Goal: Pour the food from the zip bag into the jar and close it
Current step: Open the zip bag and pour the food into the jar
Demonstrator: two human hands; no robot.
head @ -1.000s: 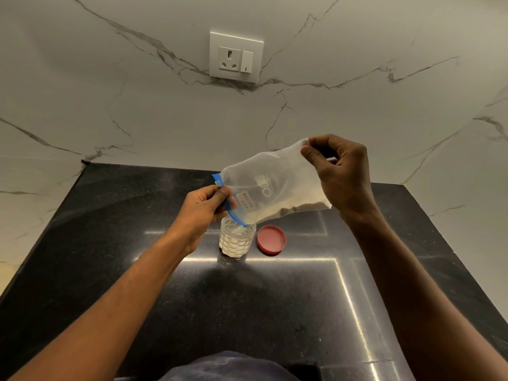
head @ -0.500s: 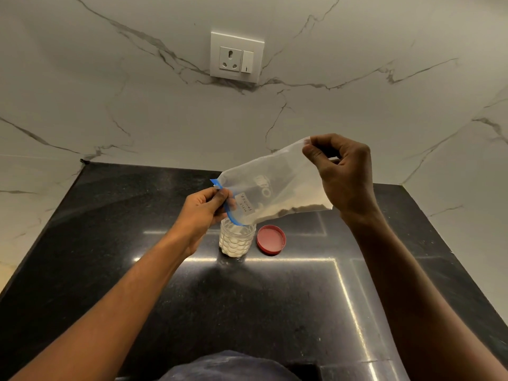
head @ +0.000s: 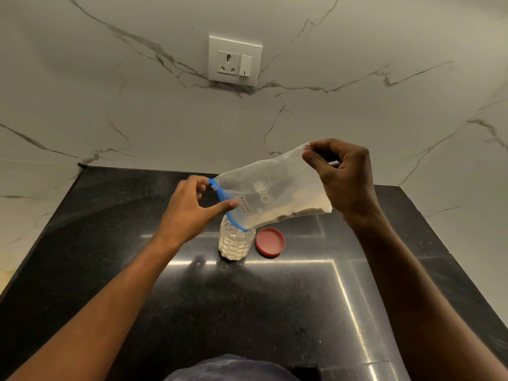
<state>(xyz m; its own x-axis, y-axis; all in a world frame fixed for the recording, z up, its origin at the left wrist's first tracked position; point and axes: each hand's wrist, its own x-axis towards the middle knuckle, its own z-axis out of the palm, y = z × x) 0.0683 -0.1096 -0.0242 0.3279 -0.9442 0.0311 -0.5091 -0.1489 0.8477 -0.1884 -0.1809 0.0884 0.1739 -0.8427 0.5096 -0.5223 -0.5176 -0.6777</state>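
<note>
Black granite counter (head: 247,312) carries our clear jar (head: 235,243) of white powder, with the red lid (head: 270,242) just beside it. Our right hand (head: 346,180) pinches the zip bag (head: 275,196) by its raised bottom corner, with the bag's blue mouth down at the jar's rim. Our blurred left hand (head: 187,213) spreads at that mouth, thumb (head: 225,206) touching it, but we cannot tell whether it grips.

Clear plastic zip bag (head: 277,193), glossy countertop (head: 247,312)

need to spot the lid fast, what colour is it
The lid is red, beside the jar; head view.
</note>
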